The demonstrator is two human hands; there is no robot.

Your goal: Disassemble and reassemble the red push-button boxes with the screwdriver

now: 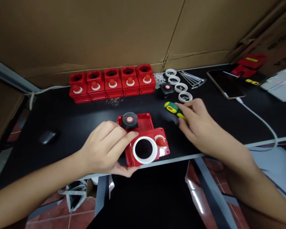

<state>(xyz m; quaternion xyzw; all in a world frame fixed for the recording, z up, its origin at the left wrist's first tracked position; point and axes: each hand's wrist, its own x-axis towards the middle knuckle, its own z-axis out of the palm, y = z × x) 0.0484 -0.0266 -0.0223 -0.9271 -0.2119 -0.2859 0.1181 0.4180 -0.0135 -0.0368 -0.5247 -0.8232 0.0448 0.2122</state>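
Observation:
My left hand is closed on a red plastic cover, near the front edge of the table. A white ring surrounds the cover's round opening, and a red dome sits beside it. Behind the cover, partly hidden by it, lies a red box base. A black part with a round top rests at the base's left side. Off to the right, my right hand grips a screwdriver by its green and yellow handle; its shaft cannot be made out.
Several red boxes stand in a row at the back. Right of them are white rings with screws, a black part, long bolts and a cabled phone. A second screwdriver lies farther right; a mouse is left.

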